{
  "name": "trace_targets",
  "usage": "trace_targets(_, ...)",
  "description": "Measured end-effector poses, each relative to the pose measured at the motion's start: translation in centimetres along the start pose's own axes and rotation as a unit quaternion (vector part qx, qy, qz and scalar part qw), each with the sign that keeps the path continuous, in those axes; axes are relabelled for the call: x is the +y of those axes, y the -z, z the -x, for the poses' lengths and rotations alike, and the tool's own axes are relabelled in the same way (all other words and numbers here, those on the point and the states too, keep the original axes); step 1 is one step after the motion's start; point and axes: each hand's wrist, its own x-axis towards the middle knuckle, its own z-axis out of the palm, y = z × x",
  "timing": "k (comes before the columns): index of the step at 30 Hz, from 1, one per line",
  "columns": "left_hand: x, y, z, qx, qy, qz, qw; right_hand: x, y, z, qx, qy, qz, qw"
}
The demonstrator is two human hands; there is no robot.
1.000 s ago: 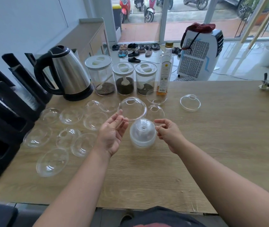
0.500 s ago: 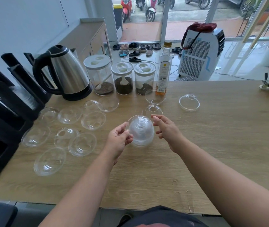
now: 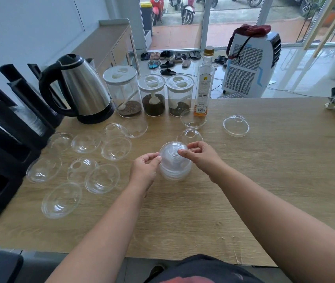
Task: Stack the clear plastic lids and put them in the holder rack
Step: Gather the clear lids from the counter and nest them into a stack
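Lids, nested into a domed stack [image 3: 175,162], sit at centre counter [image 3: 264,170]. My left hand [image 3: 145,170] pinches the stack's side at 9 o'clock; my right hand [image 3: 200,155] presses fingertips on its top. I judge stacking is midway: loose lids [image 3: 102,178] lie at 9 and 12 o'clock. Next, gather another, then the holder rack [image 3: 1,152] far left.

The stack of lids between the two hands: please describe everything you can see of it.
The stack of lids is several clear plastic dome lids nested dome-up, milky where the layers overlap, with a round hole at the top. It stands upright on the wooden table. The left hand pinches its left side; the right hand touches the top.
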Motion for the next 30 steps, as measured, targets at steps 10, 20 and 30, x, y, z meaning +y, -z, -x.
trace_targets(10, 0.2, 0.0, -0.3, -0.056, -0.011, 0.028, 0.998, -0.2, -0.2, 0.0, 0.016, -0.014, 0.011, 1.000)
trace_targets(20, 0.2, -0.2, -1.4, -0.057, -0.040, -0.012, 0.997, 0.0, 0.3, 0.0, 0.007, -0.053, -0.004, 0.999)
trace_targets(30, 1.0, 0.8, -2.9, -0.023, -0.083, -0.050, 0.995, -0.5, 2.5, -3.6, 0.108, 0.054, 0.137, 0.983)
